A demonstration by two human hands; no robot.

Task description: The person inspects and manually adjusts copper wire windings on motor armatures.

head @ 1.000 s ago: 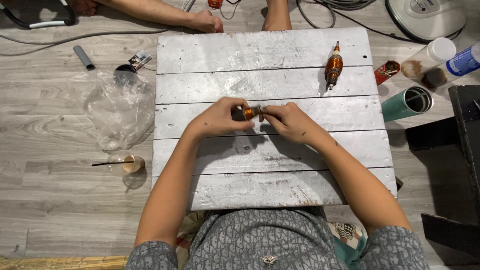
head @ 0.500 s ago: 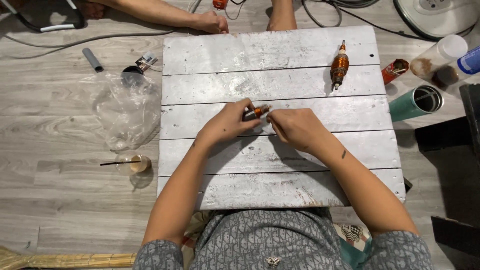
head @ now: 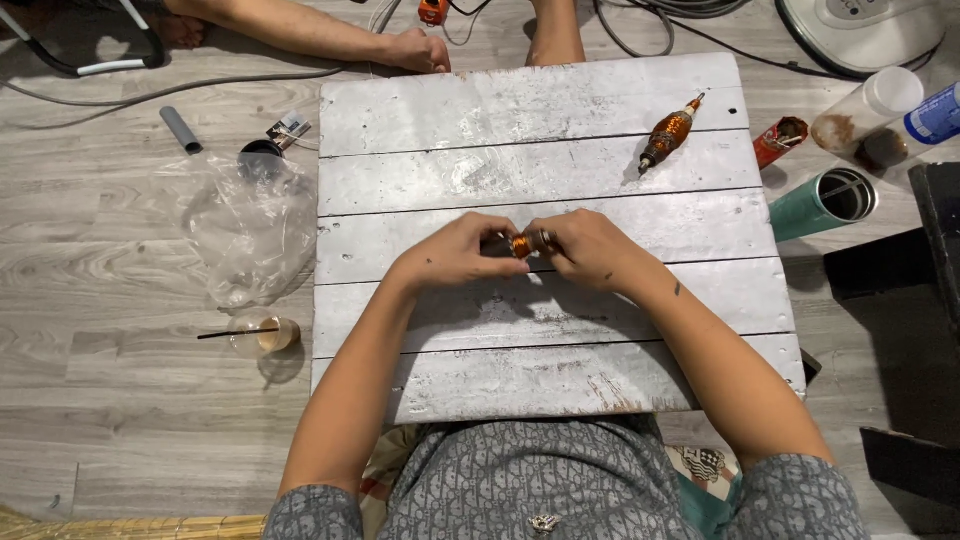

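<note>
Over the middle of a white-painted plank board (head: 480, 110), my left hand (head: 455, 255) and my right hand (head: 590, 248) meet fingertip to fingertip. Both grip a small motor armature (head: 519, 245) with copper winding, held level just above the planks. The fingers hide most of its ends. A second, larger copper-wound armature (head: 668, 133) with a thin shaft lies loose on the board at the far right, well away from both hands.
Another person's hand (head: 415, 48) and foot (head: 553, 30) rest on the floor beyond the board. Left of the board lie a clear plastic bag (head: 245, 225), a grey tube (head: 181, 130) and a drink cup (head: 270, 335). A teal tube (head: 822, 203), jars and cables sit to the right.
The hands have closed in around the small armature, covering more of it, and it has turned slightly between the fingers. The view has shifted a little.
</note>
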